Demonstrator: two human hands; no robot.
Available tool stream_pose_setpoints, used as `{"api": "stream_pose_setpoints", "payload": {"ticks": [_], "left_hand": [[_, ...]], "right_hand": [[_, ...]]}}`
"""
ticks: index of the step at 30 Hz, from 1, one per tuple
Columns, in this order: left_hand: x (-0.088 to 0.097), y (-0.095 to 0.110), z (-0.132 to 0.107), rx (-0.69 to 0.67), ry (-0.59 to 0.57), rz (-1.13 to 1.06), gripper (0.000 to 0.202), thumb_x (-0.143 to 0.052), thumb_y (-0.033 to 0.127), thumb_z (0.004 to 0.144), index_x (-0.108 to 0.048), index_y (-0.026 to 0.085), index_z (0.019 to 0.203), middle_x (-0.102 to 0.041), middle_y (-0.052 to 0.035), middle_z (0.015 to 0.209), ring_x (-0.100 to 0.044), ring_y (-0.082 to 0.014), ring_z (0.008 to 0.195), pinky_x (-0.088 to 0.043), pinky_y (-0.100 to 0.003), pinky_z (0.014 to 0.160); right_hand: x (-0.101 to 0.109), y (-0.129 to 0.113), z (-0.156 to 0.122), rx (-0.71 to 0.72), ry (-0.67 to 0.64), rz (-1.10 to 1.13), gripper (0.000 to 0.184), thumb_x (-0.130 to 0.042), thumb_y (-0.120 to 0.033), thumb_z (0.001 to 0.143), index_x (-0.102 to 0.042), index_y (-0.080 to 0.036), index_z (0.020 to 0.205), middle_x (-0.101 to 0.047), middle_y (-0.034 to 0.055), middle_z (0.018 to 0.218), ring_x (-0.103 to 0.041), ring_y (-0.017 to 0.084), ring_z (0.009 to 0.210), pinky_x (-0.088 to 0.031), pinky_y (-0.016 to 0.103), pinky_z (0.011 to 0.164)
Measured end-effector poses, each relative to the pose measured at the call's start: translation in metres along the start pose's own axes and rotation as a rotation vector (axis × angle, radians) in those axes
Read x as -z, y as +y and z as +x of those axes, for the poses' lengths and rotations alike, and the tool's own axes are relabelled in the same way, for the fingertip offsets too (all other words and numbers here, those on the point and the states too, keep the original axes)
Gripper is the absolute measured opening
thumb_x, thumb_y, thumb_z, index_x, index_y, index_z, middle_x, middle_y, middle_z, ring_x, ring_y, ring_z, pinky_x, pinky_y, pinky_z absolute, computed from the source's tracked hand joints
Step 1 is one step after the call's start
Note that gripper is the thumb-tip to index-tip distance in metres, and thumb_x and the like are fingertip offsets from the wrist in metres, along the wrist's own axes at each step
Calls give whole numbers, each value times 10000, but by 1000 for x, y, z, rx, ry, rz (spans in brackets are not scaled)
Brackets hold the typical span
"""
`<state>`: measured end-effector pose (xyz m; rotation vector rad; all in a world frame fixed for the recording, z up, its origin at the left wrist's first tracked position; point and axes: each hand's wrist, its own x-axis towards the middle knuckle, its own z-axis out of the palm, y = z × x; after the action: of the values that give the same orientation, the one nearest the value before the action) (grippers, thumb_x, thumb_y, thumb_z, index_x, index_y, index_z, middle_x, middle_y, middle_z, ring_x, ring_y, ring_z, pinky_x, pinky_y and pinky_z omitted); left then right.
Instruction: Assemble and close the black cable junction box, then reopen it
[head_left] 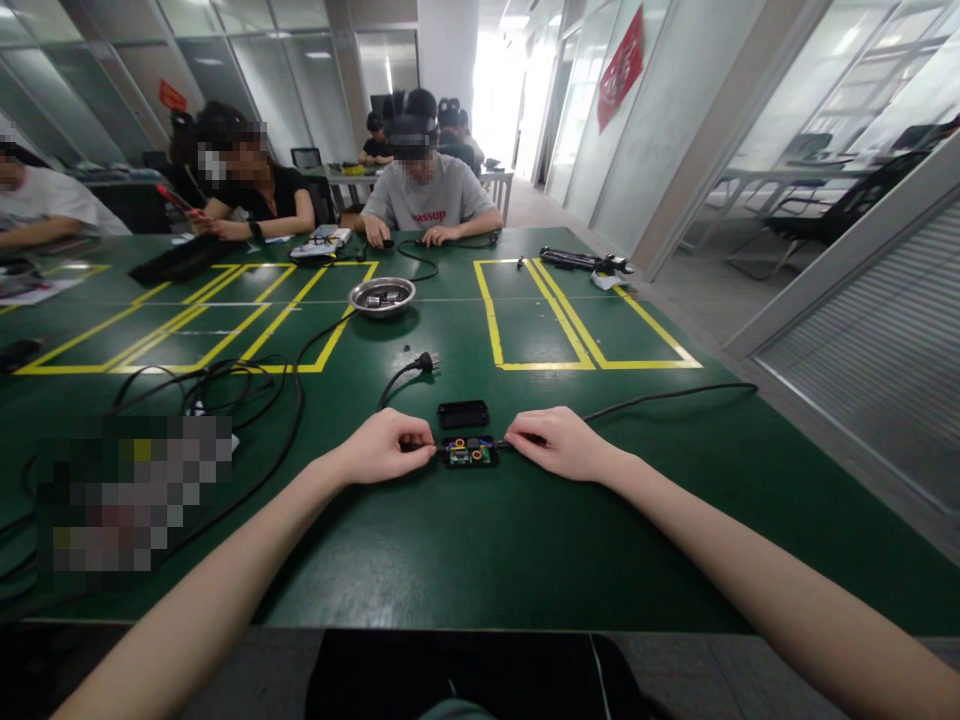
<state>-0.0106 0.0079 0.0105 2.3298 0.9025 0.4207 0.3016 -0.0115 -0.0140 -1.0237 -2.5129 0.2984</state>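
Observation:
A small green circuit board (pixel 470 453) with copper-coloured coils lies in a black plastic case half (pixel 450 464) on the green table. At its left end my left hand (pixel 390 446) pinches the black cable that enters the case. My right hand (pixel 561 443) pinches the other black cable (pixel 660 397) at the right end, which runs off to the right. Just beyond the board rests the other case half (pixel 463 413), apart from it. A power plug (pixel 426 363) on a black cord lies past my left hand.
A metal bowl (pixel 382 297) holding small metal parts stands farther back. Coiled black cables (pixel 225 375) spread over the left side, near a pixelated area. Yellow tape (pixel 540 366) marks rectangles on the table (pixel 600 560). Across it sits a person in a grey shirt (pixel 427 195), with others at left.

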Motion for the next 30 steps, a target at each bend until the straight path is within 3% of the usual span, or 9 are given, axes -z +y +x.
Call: {"api": "stream_pose_setpoints", "payload": {"ticks": [9, 13, 21, 25, 30], "left_hand": [[-1, 0, 0, -58, 61, 65, 119, -640, 219, 864, -738, 158, 835, -599, -2, 729, -558, -124, 664, -431, -223, 638], [-2, 0, 0, -43, 65, 42, 93, -655, 201, 852, -737, 161, 870, -598, 3, 742, -547, -120, 660, -437, -225, 645], [-3, -2, 1, -129, 78, 58, 178, -609, 221, 894, -672, 157, 740, -595, -14, 738, -564, -139, 710, -430, -243, 670], [-4, -2, 0, -136, 71, 91, 206, -597, 262, 916, -675, 160, 754, -631, -34, 809, -580, -144, 745, -443, -250, 695], [-11, -1, 3, -34, 152, 94, 360, -594, 354, 948, -630, 164, 644, -595, -18, 702, -547, -142, 693, -410, -254, 656]], "right_hand": [[0, -5, 0, 47, -11, 97, 247, -498, -245, 1042, -733, -190, 990, -767, 68, 923, -714, 185, 803, -506, 282, 737], [2, -8, 1, 37, -50, 137, 237, -512, -239, 1041, -722, -180, 950, -729, 70, 919, -691, 173, 798, -507, 272, 732], [2, -16, 2, -28, -98, -98, 252, -502, -254, 1051, -699, -191, 906, -703, 48, 901, -646, 156, 734, -418, 268, 651], [-4, -19, 4, -11, -28, -155, 264, -496, -236, 1020, -679, -195, 834, -688, 56, 816, -611, 174, 732, -425, 290, 657], [-14, -20, 8, -72, 125, -25, 163, -531, -227, 993, -647, -213, 880, -676, 55, 783, -601, 208, 778, -465, 320, 695]]}}
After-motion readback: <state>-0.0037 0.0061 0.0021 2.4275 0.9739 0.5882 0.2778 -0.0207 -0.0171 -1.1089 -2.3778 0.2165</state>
